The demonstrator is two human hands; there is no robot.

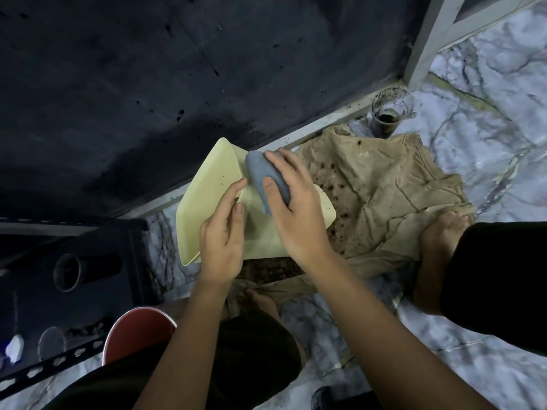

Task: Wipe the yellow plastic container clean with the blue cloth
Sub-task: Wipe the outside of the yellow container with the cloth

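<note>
The pale yellow plastic container [207,184] is tilted on its side above the floor, its open inside facing left and a few dark specks on it. My left hand [223,232] grips its near rim, thumb inside. My right hand [293,208] presses a folded blue cloth [263,176] against the container's outer wall and upper edge, fingers wrapped over the cloth.
A crumpled tan cloth [384,190] with dark soil stains lies on the marble floor under the container. A dirty clear cup [387,113] stands behind it. A dark wall panel [177,69] rises at left. A red bowl [139,329] and a black rack [74,276] sit near left. My bare feet rest on the tan cloth.
</note>
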